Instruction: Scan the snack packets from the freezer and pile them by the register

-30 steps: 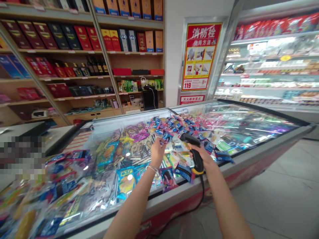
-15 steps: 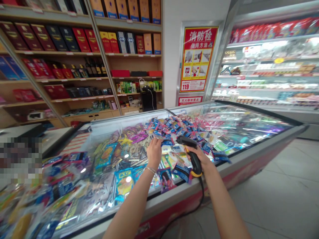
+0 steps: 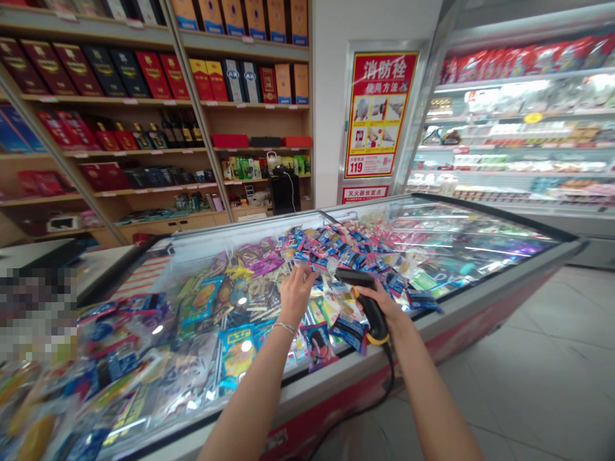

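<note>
Over the glass-topped freezer (image 3: 298, 397), my left hand (image 3: 296, 288) has its fingers curled at the near edge of a pile of small blue and pink packets (image 3: 350, 256). What the fingertips hold, if anything, is hidden. My right hand (image 3: 379, 304) is wrapped round the grip of a black and yellow barcode scanner (image 3: 358, 278), its head pointing left towards my left hand. A cable hangs from the scanner's base. Below the hands, a dark blue packet (image 3: 350, 331) and a blue and pink packet (image 3: 318, 346) lie near the front edge.
More packets (image 3: 120, 358) are spread on the left part of the glass. Behind the freezer rise shelves (image 3: 262, 105) with boxes and bottles, and a red poster (image 3: 377, 115). A lit refrigerated display (image 3: 523, 128) stands at the right. The cable hangs down the freezer's front.
A blue packet beside my left fingertips no longer shows there. My left fingers have curled more, and the scanner's head has tilted slightly and shifted a little left.
</note>
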A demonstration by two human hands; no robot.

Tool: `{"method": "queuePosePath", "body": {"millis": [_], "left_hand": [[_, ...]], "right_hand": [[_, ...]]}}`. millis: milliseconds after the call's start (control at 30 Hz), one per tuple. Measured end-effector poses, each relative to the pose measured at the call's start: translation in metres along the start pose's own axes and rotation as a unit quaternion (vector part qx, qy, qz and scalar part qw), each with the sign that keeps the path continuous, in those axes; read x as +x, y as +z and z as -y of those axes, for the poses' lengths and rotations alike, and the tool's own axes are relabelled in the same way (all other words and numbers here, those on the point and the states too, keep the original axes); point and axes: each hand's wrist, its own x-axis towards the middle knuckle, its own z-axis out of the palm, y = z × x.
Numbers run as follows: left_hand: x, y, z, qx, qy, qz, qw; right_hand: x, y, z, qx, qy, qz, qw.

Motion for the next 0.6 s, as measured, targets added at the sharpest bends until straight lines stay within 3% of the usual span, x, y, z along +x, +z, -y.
{"method": "queuePosePath", "body": {"millis": [267, 600], "left_hand": [[0.0015, -0.0013, -0.0009, -0.008, 0.054, -0.037, 0.998], [0.0011, -0.0015, -0.0033, -0.019, 0.051, -0.046, 0.997]], "right_hand": [[0.0006, 0.0005, -0.0009, 0.011, -0.009, 0.009, 1.000], [0.0041, -0.0037, -0.0049, 0.011, -0.008, -0.006, 1.000]]}}
